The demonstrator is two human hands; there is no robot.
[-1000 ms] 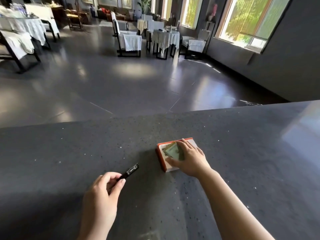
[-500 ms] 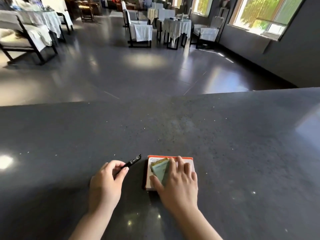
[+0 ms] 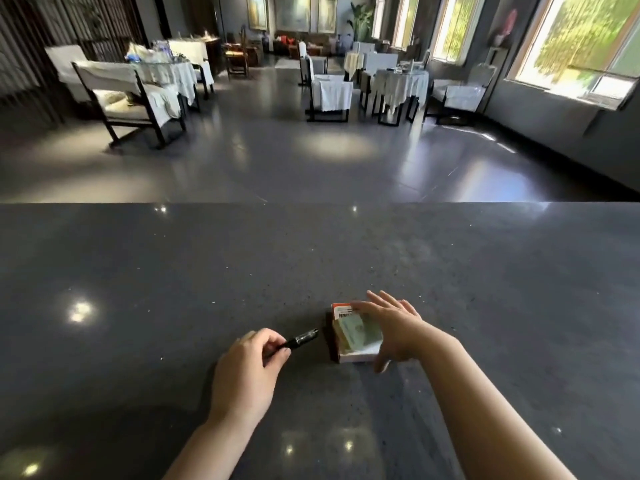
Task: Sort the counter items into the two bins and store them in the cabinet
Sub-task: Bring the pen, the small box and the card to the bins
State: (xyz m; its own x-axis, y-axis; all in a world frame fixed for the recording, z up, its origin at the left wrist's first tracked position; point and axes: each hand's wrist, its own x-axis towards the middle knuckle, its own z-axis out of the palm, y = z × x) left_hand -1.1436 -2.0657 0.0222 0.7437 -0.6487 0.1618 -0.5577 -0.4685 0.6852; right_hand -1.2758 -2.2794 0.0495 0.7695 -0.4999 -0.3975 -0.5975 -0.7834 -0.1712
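left hand point(image 3: 247, 370) pinches black pen point(image 3: 300, 338) | right hand point(image 3: 391, 329) spread, fingers straight, over box point(image 3: 349, 341)

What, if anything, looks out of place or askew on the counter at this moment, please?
Nothing looks spilled or damaged. The greenish card lies crooked on top of the orange-edged box, under the open right hand. The left hand grips a black pen. No bins are in view.

My bench point(image 3: 450, 271) is dark grey stone flecked with tiny white specks. The pen point(image 3: 300, 338) I hold is glossy black. The box point(image 3: 349, 355) is white with an orange-red edge, and pale green cards point(image 3: 358, 334) lie on it.
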